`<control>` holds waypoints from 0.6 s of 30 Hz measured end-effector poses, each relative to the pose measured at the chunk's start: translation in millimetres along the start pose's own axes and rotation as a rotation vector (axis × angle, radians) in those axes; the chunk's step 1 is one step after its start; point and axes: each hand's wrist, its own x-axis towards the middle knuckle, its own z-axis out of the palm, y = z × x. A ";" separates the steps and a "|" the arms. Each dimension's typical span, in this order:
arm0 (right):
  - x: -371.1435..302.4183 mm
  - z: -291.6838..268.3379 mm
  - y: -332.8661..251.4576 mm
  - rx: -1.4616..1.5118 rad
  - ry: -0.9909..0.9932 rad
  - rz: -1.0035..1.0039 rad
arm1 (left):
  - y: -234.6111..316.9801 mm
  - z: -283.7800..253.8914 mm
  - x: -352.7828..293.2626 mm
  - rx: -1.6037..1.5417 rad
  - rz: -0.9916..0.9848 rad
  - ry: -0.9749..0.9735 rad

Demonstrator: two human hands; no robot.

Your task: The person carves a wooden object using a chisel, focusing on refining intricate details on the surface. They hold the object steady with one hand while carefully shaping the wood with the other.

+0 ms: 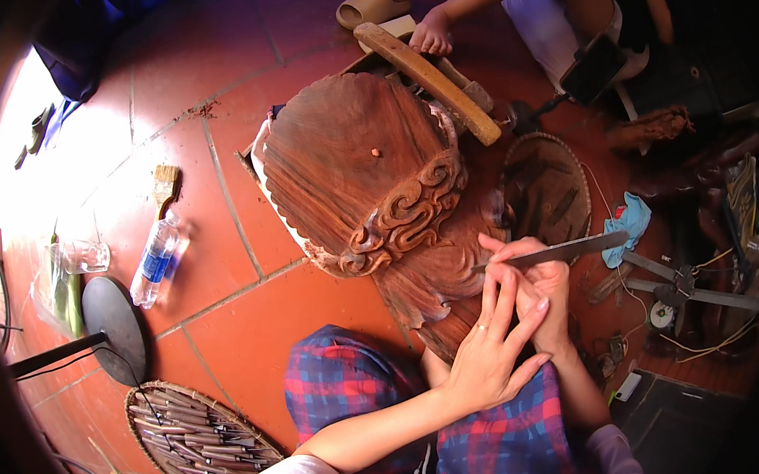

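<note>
Red floor tiles (221, 327) carry the whole work area, with strong light entering at the upper left. Directly ahead of the seated person is a carved wooden panel (340, 145), its scrolled edge turned toward the lap; that orientation appears to keep the relief within easy reach. What supports the panel is mostly hidden. Further carved wood (437, 273) extends below it, toward the plaid-covered knees (344, 376).

Right hand (540, 276): closed around a flat metal tool (577, 249), whose long end points to the right, clear of the panel. Left hand (488, 351): fingers extended and spread, overlapping the right near the tool's short end, seemingly to steady or feel it. Whether its fingertips press on the metal cannot be told.

A wooden bar (440, 88) lies across the far corner, beside the panel. Slender hand tools (205, 431) fill a woven basket (129, 413) at the lower left, probably grouped there for quick selection. Brush (167, 188) and plastic bottle (153, 262) lie well apart from the carving, presumably to leave it unobstructed.
</note>
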 end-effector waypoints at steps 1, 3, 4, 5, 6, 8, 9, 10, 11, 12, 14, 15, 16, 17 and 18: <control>-2.3 -4.8 5.6 -0.083 -0.066 -0.070 | 5.4 -1.4 -5.8 0.025 0.000 0.003; -1.2 -6.2 5.4 -0.184 -0.138 -0.099 | 5.4 -2.5 -10.2 0.050 -0.036 -0.014; 0.5 -3.6 -7.1 -0.075 -0.108 0.147 | -0.3 -2.4 -8.1 0.069 -0.035 -0.026; 2.2 0.2 -6.1 0.027 -0.057 0.150 | -4.1 -2.5 -5.2 0.072 -0.039 -0.036; 4.7 0.3 -7.6 0.120 0.005 0.139 | -4.6 -1.2 2.4 0.068 -0.026 -0.049; 1.5 -1.9 -4.3 0.052 -0.041 0.018 | 0.8 -0.1 2.8 0.065 -0.011 -0.024; -1.1 -2.7 0.6 -0.027 -0.097 -0.043 | 4.1 -1.8 -4.8 0.077 -0.013 -0.022; -2.4 -4.2 2.1 -0.107 -0.151 -0.103 | 5.7 -2.8 -8.6 0.089 -0.015 -0.019; 2.4 -10.0 -0.5 -0.223 -0.208 -0.139 | 4.3 -2.0 -7.9 0.081 -0.015 -0.007; 2.6 -8.1 -2.4 -0.021 -0.135 0.094 | -1.7 -3.3 -4.3 0.101 0.019 -0.011; 7.3 -5.0 0.5 0.140 -0.037 0.065 | -6.3 -3.5 4.1 0.068 0.003 -0.028; 7.8 -6.1 -0.3 0.122 -0.022 0.013 | -5.7 -1.9 9.8 0.059 0.015 -0.010; 6.6 -7.4 -0.4 0.125 -0.050 0.009 | -3.7 -2.4 9.7 0.055 0.019 -0.012; 3.9 -9.0 0.5 0.127 -0.078 0.006 | -0.7 -3.0 6.2 0.050 0.024 -0.012; 2.2 -11.8 3.1 0.131 -0.109 0.007 | 2.0 -2.6 1.1 0.047 0.022 -0.011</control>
